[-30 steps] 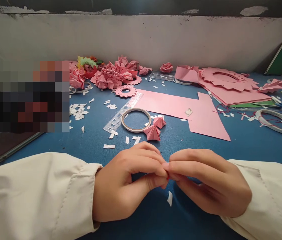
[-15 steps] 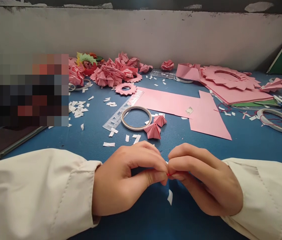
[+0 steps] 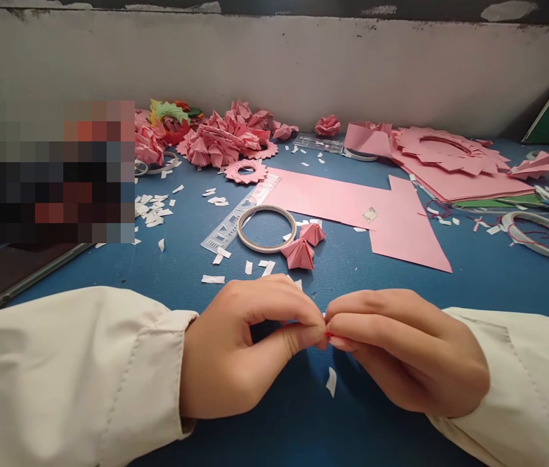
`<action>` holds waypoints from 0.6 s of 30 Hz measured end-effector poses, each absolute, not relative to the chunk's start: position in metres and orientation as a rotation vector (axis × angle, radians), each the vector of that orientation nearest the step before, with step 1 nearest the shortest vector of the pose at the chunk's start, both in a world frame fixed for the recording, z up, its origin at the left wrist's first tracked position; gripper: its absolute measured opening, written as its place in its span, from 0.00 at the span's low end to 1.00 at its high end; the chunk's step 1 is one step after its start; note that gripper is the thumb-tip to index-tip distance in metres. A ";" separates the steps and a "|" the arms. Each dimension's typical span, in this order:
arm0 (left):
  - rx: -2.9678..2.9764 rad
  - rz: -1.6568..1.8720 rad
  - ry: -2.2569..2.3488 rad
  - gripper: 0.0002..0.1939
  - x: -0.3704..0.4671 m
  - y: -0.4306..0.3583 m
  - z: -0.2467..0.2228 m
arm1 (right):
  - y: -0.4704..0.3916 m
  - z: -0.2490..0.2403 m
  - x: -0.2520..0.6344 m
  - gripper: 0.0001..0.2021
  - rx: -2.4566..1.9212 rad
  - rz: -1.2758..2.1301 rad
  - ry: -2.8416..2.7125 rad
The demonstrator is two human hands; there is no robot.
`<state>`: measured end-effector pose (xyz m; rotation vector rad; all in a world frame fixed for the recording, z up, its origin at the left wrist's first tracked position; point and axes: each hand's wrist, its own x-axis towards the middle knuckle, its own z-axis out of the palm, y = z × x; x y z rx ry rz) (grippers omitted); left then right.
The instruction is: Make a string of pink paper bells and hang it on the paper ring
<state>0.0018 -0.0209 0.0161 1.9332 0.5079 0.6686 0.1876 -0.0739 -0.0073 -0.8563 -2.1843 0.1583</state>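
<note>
One thin red strand point(image 3: 327, 333) shows, from where I stand, pinched between the fingers of the left hand point(image 3: 235, 357) and right hand point(image 3: 420, 350), above the desk point(image 3: 187, 253).

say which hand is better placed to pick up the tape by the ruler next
Left hand, probably: it sits closer to the tape than the right hand. Both look busy, though, meeting at a small red bit.

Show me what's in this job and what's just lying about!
In the job:
tiny red thing, mostly hidden, between left hand and right hand
maybe two folded pink pieces

Seemingly lying about:
phone
clear ruler
nearest tape roll
white scraps
</note>
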 end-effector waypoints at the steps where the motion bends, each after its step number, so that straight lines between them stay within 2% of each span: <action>1: 1.911 0.688 0.523 0.10 0.002 -0.022 0.016 | -0.074 -0.006 0.187 0.06 -0.880 0.137 -2.169; 18: 1.618 0.747 0.741 0.08 0.001 -0.023 0.017 | -0.075 -0.002 0.183 0.08 -0.941 0.080 -1.998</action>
